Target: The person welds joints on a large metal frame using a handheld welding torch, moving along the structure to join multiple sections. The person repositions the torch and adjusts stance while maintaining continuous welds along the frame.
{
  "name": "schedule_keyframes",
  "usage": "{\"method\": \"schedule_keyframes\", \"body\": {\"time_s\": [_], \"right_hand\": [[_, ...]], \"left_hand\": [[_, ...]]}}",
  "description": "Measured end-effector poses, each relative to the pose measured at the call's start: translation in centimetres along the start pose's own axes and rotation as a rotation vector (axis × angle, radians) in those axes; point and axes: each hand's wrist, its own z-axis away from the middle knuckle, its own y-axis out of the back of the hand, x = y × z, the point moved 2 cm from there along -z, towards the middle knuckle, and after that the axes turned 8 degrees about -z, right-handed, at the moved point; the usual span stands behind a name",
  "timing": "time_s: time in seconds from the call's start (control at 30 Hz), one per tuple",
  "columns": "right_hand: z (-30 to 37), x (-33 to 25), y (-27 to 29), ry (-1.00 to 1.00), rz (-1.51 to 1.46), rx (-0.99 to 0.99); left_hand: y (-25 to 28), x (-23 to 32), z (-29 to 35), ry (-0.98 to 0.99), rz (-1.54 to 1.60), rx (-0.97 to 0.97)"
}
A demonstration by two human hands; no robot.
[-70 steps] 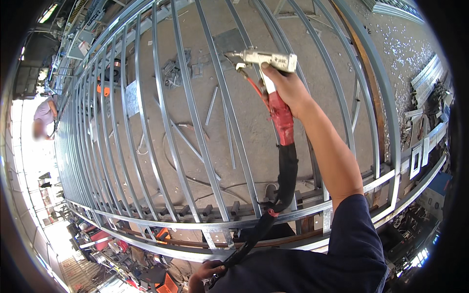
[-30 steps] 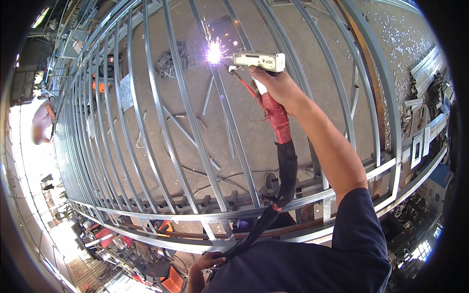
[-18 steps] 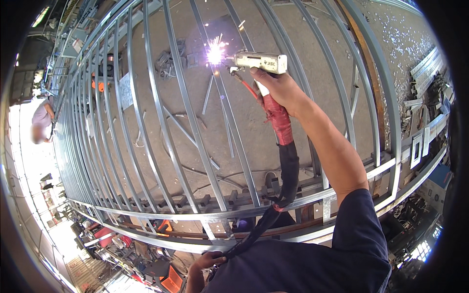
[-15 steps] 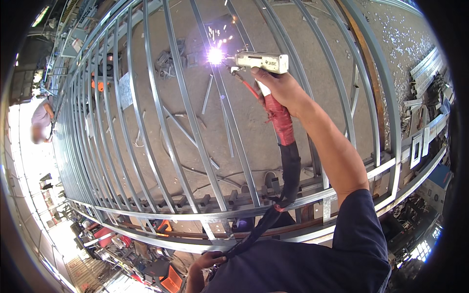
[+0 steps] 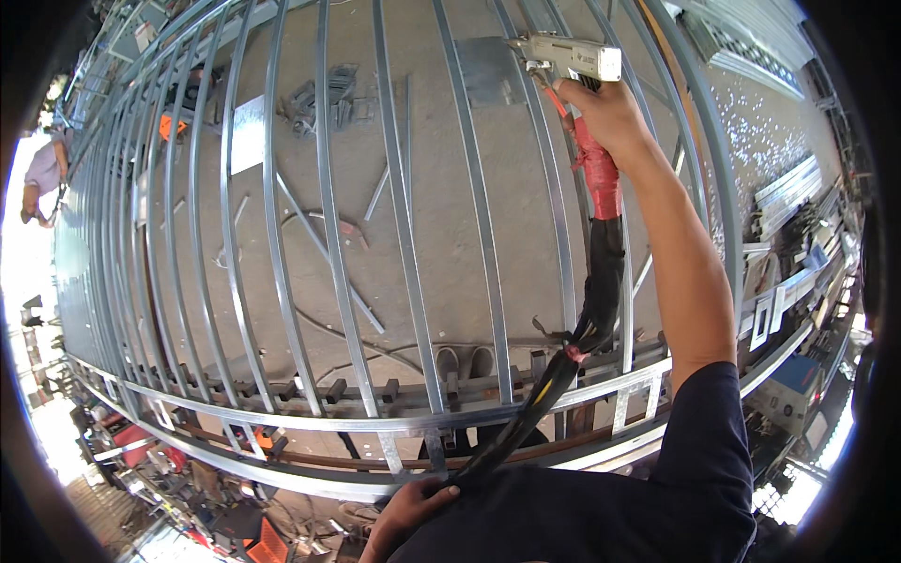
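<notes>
Welding torch (image 5: 571,56), one o'clock, looks rigid, best held where our right fingers (image 5: 576,95) wrap its handle (image 5: 595,159). Whether our left fingers (image 5: 445,494) grip is unclear.

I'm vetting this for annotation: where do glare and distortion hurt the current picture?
Head view: daylight burns out the left edge behind the co-worker; head view: the flat panel glares white; head view: fisheye curvature bows the metal bars.

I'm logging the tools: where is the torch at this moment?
In the head view, the torch is at the top, right of centre, held in the right hand over the metal frame.
</notes>
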Motion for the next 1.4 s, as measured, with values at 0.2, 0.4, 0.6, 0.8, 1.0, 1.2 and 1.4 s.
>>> {"method": "schedule_keyframes", "body": {"time_s": [0.2, 0.4, 0.6, 0.8, 1.0, 1.2, 1.4], "right_hand": [[-4.6, 1.0, -3.3, 0.019, 0.301, 0.096], [-5.6, 0.8, -5.6, -0.012, 0.447, 0.163], [-6.4, 1.4, -7.4, 0.02, 0.664, 0.182], [-7.7, 2.4, -9.1, 0.045, 0.969, 0.197], [-8.2, 2.5, -9.9, 0.017, 0.996, 0.215], [-8.2, 2.2, -10.6, 0.089, 0.968, 0.208], [-8.5, 2.4, -10.0, 0.008, 0.927, 0.216]], "left_hand": [[1.9, -2.6, -3.3, -0.06, -0.021, -0.035], [3.6, -2.8, -3.3, -0.135, 0.114, -0.159], [4.3, -4.9, -4.3, -0.181, 0.085, -0.211], [5.2, -5.0, -4.2, -0.162, 0.16, -0.276], [5.0, -6.9, -5.2, -0.199, 0.126, -0.329], [5.6, -7.4, -5.1, -0.175, 0.159, -0.37], [5.8, -8.1, -5.2, -0.184, 0.166, -0.394]]}}
